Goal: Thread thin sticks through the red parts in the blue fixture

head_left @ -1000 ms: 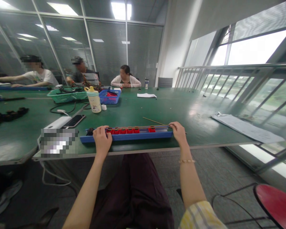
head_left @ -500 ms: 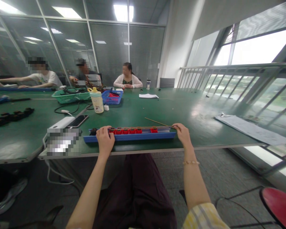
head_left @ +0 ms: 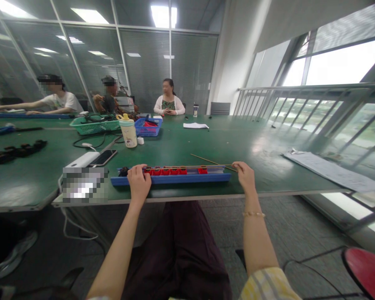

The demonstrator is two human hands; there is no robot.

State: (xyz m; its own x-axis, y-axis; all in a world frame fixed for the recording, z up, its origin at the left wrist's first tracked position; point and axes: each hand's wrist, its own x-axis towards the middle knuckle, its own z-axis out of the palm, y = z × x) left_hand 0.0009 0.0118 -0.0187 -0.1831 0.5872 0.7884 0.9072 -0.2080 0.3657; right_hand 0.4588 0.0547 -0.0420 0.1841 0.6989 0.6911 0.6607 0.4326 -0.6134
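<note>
Along the near edge of the table lies a long blue channel [head_left: 190, 178], open at the top, with several red pieces [head_left: 174, 171] set in a row inside it. A black piece [head_left: 123, 171] sits at its left end. My left hand [head_left: 139, 181] is closed over the channel's left part, fingers across the top. Past the right end, my right hand [head_left: 244, 176] pinches the tip of a thin tan stick [head_left: 217, 166] that runs along the channel's top. A second thin stick [head_left: 203, 158] rests slantwise on the table behind it.
A phone [head_left: 103, 158], white power bank [head_left: 81, 160] and cup [head_left: 128, 132] stand left. Behind are green [head_left: 95, 126] and blue baskets [head_left: 148, 129]. A clipboard with papers [head_left: 328, 168] lies right. People sit across the table, one person [head_left: 169, 104] facing me.
My right hand has moved a little to the right, away from the channel's end, with the thin stick in its fingers. My left hand stays on the channel.
</note>
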